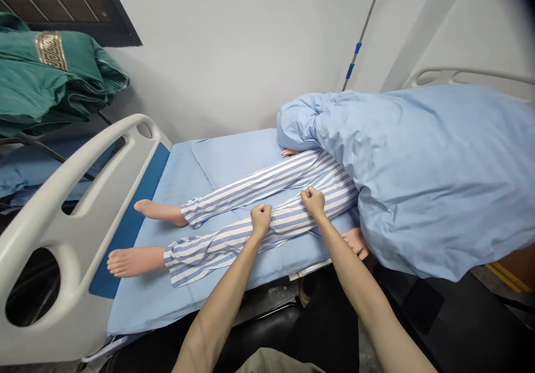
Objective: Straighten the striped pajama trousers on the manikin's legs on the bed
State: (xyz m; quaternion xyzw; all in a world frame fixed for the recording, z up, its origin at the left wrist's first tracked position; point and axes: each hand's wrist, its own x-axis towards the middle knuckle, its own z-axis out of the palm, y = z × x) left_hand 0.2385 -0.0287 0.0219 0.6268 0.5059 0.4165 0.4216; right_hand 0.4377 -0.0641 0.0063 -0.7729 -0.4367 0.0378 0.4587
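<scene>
A manikin lies on the bed with its upper body covered, wearing blue-and-white striped trousers (234, 238). My left hand (261, 219) is a closed fist at the knee of the near leg. Farther up, over the thigh of that same leg, my right hand (314, 200) is closed in a fist too. No object shows in either one. The manikin's bare near foot (134, 262) and far foot (161, 211) point toward the footboard. One manikin hand (356, 242) rests at the mattress edge, partly under the quilt.
A light blue quilt (426, 166) is bunched over the right half of the bed. The white footboard (125, 164) rises at the left. Behind it lies folded green fabric (29, 83). A pole (363, 33) with blue clamps leans by the wall. A black seat (267, 331) stands below me.
</scene>
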